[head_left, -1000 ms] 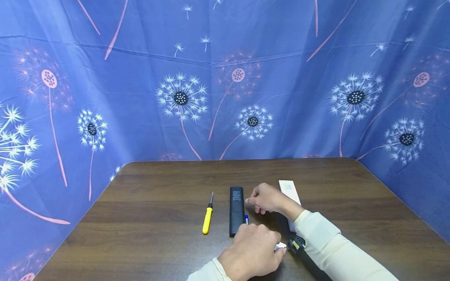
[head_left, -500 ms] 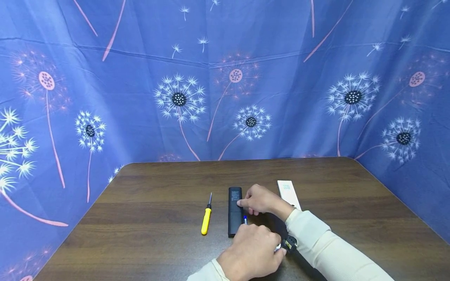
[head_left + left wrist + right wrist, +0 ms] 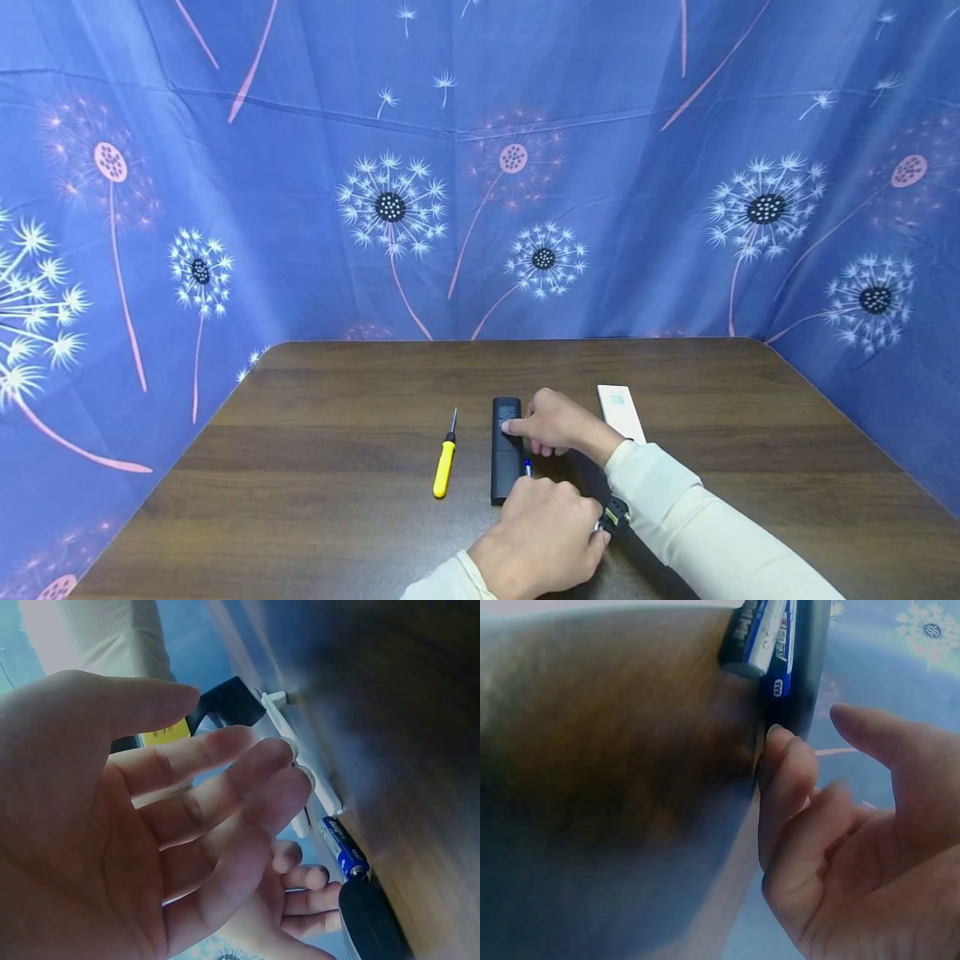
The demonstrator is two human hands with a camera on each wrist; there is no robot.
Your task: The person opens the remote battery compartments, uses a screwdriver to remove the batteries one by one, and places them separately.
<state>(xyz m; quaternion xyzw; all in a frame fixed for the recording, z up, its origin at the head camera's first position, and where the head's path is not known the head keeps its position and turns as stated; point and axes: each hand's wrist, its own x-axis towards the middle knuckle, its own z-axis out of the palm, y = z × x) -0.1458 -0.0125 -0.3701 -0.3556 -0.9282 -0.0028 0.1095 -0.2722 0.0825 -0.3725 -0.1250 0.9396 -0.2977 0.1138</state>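
Observation:
A black remote control (image 3: pixel 505 454) lies with printed text upward on the wooden table. My right hand (image 3: pixel 558 423) is at its right edge; in the head view the thumb overlaps the remote. The right wrist view has the fingertips (image 3: pixel 780 739) right at the remote's side, with the thumb tip apart from them. Beside the remote lie blue-and-white AAA batteries (image 3: pixel 780 652), one showing its blue end (image 3: pixel 527 467) in the head view. My left hand (image 3: pixel 546 533) is nearer the front, back upward. Its fingers (image 3: pixel 225 772) bend loosely in the left wrist view, holding nothing.
A yellow-handled screwdriver (image 3: pixel 444 467) lies left of the remote. To the right, a narrow white box (image 3: pixel 621 412) with a printed code is partly covered by the right forearm. The blue dandelion-print cloth (image 3: pixel 465 167) hangs behind the table (image 3: pixel 337 433).
My right hand has moved left, from beside the remote until its thumb overlaps it. The left hand stays nearly in place.

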